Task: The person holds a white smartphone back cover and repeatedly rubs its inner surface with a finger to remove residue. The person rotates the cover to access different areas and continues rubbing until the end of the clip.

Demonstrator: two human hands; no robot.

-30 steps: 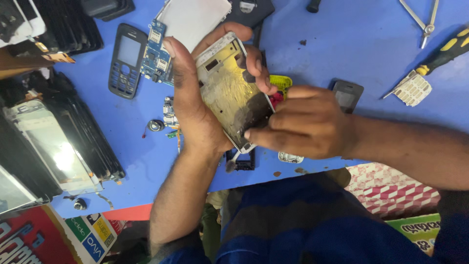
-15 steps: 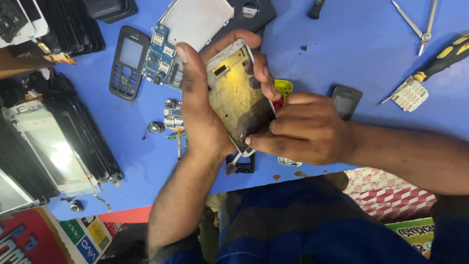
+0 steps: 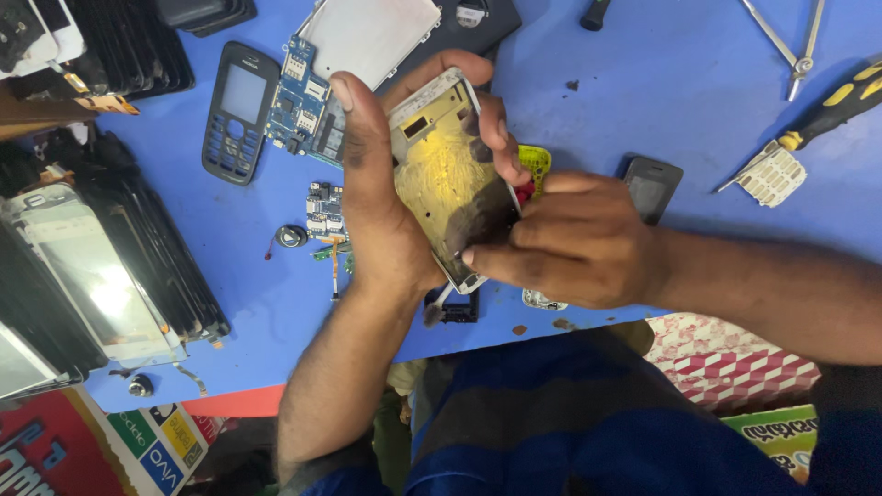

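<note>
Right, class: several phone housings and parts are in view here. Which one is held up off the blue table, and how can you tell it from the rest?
The white phone frame with the yellowish inside, gripped by both hands; the dark keypad cover lies flat on the table.

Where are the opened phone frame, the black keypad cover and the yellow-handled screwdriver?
opened phone frame (image 3: 441,174), head view, yellowish inner plate.
black keypad cover (image 3: 239,110), head view, its screen window.
yellow-handled screwdriver (image 3: 841,106), head view, its handle.
</note>
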